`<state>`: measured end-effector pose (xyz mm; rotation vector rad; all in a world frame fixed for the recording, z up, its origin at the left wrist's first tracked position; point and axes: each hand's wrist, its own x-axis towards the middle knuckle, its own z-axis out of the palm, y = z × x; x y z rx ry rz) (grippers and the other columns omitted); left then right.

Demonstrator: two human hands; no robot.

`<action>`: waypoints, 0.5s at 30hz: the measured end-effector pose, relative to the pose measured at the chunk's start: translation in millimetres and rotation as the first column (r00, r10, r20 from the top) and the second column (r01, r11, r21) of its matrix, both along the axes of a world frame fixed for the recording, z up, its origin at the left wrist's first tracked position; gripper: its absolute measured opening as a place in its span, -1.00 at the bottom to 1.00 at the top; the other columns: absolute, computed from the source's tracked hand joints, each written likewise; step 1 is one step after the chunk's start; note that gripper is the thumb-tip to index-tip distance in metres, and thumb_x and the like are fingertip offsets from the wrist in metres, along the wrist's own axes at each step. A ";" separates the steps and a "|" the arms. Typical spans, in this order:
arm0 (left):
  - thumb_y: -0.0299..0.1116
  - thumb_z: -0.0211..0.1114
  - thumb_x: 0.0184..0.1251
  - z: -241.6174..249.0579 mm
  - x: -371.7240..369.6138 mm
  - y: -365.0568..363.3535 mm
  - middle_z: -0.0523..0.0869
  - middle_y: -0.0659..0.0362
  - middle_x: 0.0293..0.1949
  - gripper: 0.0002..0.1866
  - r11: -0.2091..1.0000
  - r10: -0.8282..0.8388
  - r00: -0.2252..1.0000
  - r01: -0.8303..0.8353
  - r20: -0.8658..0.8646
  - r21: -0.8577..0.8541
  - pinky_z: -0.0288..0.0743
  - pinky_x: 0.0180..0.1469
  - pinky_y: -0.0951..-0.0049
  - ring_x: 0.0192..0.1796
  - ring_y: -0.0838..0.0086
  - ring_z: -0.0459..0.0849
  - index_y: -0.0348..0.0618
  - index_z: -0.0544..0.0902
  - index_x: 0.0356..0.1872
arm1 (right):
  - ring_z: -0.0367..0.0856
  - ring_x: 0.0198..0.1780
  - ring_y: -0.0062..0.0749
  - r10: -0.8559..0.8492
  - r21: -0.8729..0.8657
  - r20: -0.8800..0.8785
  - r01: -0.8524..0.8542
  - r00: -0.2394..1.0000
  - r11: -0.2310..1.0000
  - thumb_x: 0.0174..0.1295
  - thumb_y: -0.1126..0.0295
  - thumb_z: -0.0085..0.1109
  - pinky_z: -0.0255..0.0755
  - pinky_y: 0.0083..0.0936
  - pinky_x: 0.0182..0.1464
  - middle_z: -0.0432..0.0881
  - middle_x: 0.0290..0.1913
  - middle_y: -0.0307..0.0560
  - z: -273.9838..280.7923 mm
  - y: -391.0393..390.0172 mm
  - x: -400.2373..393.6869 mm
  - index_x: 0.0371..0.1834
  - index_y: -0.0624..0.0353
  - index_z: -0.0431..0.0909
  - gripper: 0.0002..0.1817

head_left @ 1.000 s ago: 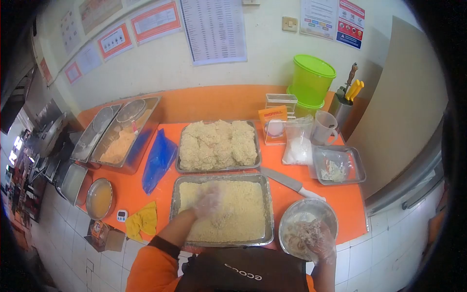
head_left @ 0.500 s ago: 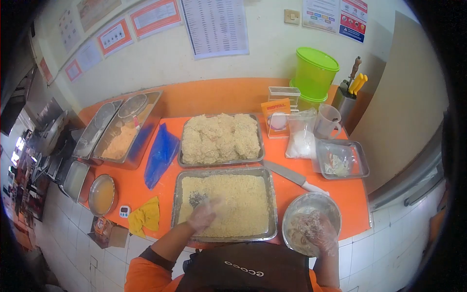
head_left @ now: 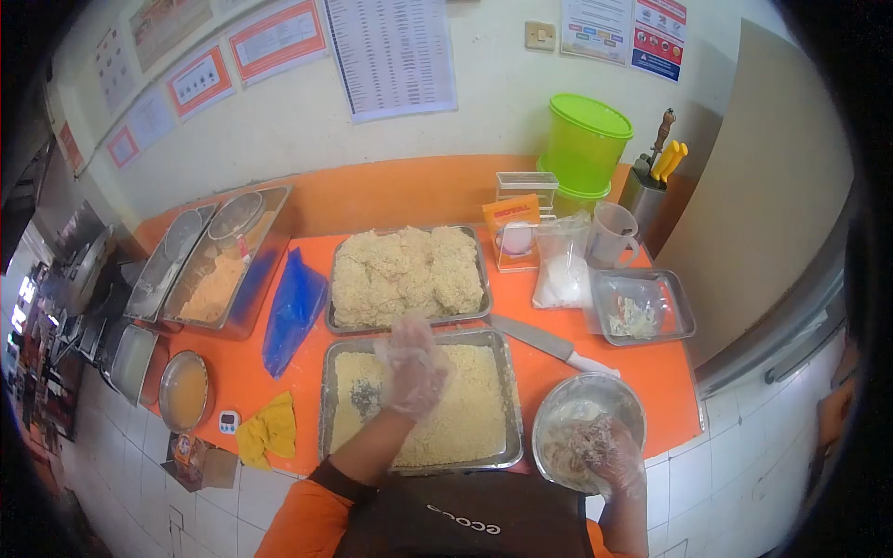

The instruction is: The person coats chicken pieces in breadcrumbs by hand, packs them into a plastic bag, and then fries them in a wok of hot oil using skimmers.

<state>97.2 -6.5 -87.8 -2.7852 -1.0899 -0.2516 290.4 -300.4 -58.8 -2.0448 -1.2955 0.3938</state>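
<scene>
My left hand, in a clear plastic glove, is raised over a metal tray of pale crumbs. Its fingers stretch forward, somewhat blurred, with nothing visible in them. Beyond them a second metal tray holds a heap of crumb-coated pieces. My right hand, also gloved, is down inside a steel bowl. Its fingers are bent and caked with a whitish, lumpy coating. Whatever they close on cannot be made out.
A large knife lies right of the trays. A blue plastic bag, yellow cloth, timer and bowl of orange-yellow liquid are leftward. At the back right stand a bag of white powder, jug and knife block.
My left hand has lifted from the near left part of the crumb tray and moved forward and right, toward the heaped tray. My right hand stays in the bowl. The view has shifted slightly.
</scene>
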 end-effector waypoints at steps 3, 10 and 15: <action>0.11 0.02 0.23 -47.8 -2.2 -7.8 0.05 -0.06 0.44 -0.16 0.990 -0.081 0.997 0.082 0.011 -0.114 -0.23 0.42 -0.05 0.50 0.06 -0.12 -0.21 0.07 0.42 | 0.58 -0.15 -0.08 -0.056 0.021 -0.235 0.063 0.970 0.998 -0.04 0.35 0.32 0.47 -0.32 -0.10 0.63 -0.19 0.02 5.1 8.3 -4.8 -0.20 0.14 0.63 -0.71; -0.09 0.07 0.24 -85.5 -1.4 20.2 0.24 -0.15 0.32 -0.33 0.981 -0.103 0.927 0.156 0.361 -0.119 -0.03 0.39 0.06 0.43 0.08 0.09 -0.24 0.23 0.32 | 0.58 -0.16 -0.17 0.010 0.018 -0.036 -0.009 0.999 1.000 -0.04 0.47 0.27 0.47 -0.38 -0.10 0.65 -0.15 0.00 12.2 9.8 -3.7 -0.16 0.20 0.62 -0.69; -0.22 0.07 0.25 -118.6 -15.5 44.2 0.48 -0.16 0.12 -0.45 0.966 -0.246 0.859 0.255 0.449 0.041 0.31 0.18 0.12 0.21 -0.02 0.41 -0.32 0.33 0.22 | 0.57 -0.17 -0.18 -0.001 0.003 0.097 0.000 0.995 1.000 -0.05 0.48 0.27 0.46 -0.38 -0.11 0.65 -0.15 -0.02 -5.7 4.0 2.3 -0.15 0.18 0.62 -0.69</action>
